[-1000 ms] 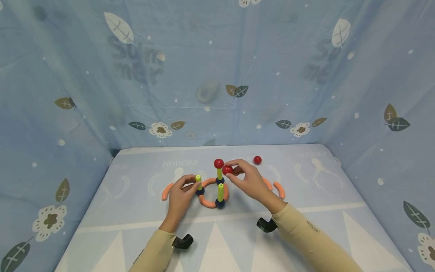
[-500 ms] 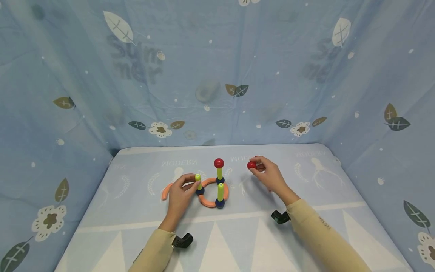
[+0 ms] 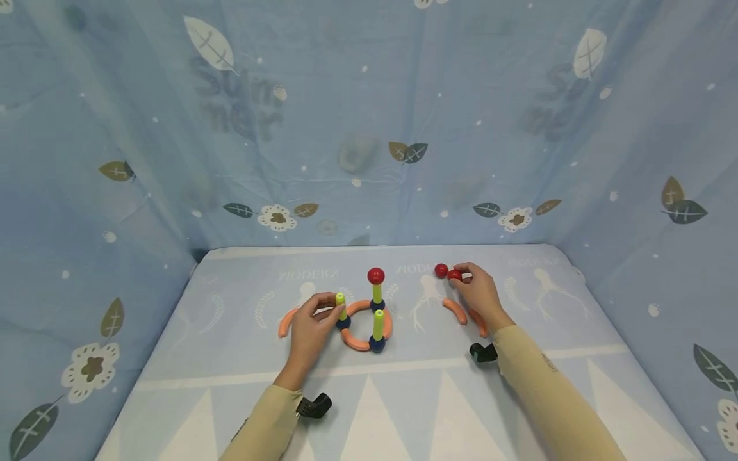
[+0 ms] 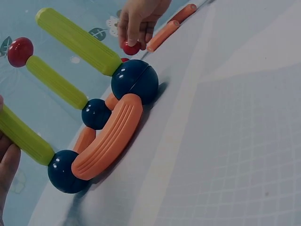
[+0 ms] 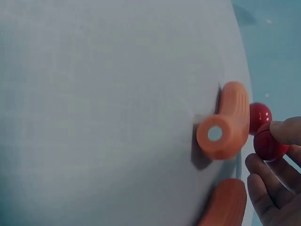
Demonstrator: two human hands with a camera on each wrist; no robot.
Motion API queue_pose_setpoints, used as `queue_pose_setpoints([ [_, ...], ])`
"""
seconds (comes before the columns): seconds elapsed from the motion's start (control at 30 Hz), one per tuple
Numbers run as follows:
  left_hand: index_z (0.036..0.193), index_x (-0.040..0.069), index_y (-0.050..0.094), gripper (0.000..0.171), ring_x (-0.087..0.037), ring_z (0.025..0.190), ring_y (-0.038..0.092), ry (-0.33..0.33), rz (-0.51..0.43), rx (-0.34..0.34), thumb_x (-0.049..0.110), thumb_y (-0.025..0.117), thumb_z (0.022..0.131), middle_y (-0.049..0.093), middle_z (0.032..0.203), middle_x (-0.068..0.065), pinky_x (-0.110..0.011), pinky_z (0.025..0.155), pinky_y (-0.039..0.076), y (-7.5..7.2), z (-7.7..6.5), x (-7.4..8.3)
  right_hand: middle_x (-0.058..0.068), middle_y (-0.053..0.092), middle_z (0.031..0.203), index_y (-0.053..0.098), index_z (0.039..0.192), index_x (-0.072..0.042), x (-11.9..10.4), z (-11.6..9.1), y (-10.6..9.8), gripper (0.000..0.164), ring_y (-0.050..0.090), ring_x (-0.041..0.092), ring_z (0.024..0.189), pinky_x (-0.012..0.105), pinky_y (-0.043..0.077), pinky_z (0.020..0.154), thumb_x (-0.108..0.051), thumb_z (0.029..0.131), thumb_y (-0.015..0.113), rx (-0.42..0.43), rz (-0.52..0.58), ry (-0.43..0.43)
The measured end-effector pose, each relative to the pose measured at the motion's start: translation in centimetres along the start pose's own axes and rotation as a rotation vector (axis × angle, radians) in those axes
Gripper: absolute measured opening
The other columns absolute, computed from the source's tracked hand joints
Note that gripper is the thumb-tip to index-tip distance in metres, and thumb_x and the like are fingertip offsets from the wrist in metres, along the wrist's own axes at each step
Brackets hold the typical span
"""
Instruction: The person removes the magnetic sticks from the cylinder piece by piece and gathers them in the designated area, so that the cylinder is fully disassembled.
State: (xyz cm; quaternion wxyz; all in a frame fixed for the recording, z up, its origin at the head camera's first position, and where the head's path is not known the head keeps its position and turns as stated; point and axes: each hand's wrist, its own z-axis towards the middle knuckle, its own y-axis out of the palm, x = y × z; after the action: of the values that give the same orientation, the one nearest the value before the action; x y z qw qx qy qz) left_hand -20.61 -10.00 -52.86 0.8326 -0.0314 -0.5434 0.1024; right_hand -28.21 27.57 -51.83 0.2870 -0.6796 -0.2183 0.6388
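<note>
Orange ring (image 3: 355, 344): on table (image 3: 432, 358), three blue balls (image 3: 377, 344) in it, each bearing a standing green rod (image 3: 378, 325); rear one topped by red cap ball (image 3: 376, 276).
Left hand (image 3: 310, 330): thumb and fingers pinching left rod (image 3: 341, 302).
Right hand (image 3: 480, 293): arm extended, fingertips clamped on held red ball (image 3: 454, 275), just beside loose red ball (image 3: 441, 270).

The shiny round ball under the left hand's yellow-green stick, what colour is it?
Dark blue ball, clearest in the left wrist view.
</note>
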Motion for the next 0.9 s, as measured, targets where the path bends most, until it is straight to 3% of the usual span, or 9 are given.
queue_pose_setpoints([
  [0.4,0.112,0.010,0.072,0.024,-0.020,0.100,0.069,0.011,0.011,-0.005,0.016,0.079,0.090,0.071,0.106,-0.005,-0.028,0.085,0.059,0.07,0.07,0.04,0.019,0.060,0.131,0.059,0.135,-0.004,0.66,1.00,-0.32,0.039,0.059,0.033,0.114,0.043,0.053,0.090,-0.017,0.099,0.067,-0.010,-0.018,0.034],
  [0.9,0.111,0.008,0.071,0.024,-0.021,0.100,0.069,0.019,0.043,0.007,0.012,0.080,0.089,0.071,0.106,-0.006,-0.029,0.085,0.059,0.03,0.03,0.13,0.019,0.057,0.134,0.055,0.140,-0.006,0.79,1.01,-0.20,0.044,0.058,0.032,0.110,0.043,0.053,0.091,-0.016,0.099,0.067,-0.012,-0.052,0.059],
])
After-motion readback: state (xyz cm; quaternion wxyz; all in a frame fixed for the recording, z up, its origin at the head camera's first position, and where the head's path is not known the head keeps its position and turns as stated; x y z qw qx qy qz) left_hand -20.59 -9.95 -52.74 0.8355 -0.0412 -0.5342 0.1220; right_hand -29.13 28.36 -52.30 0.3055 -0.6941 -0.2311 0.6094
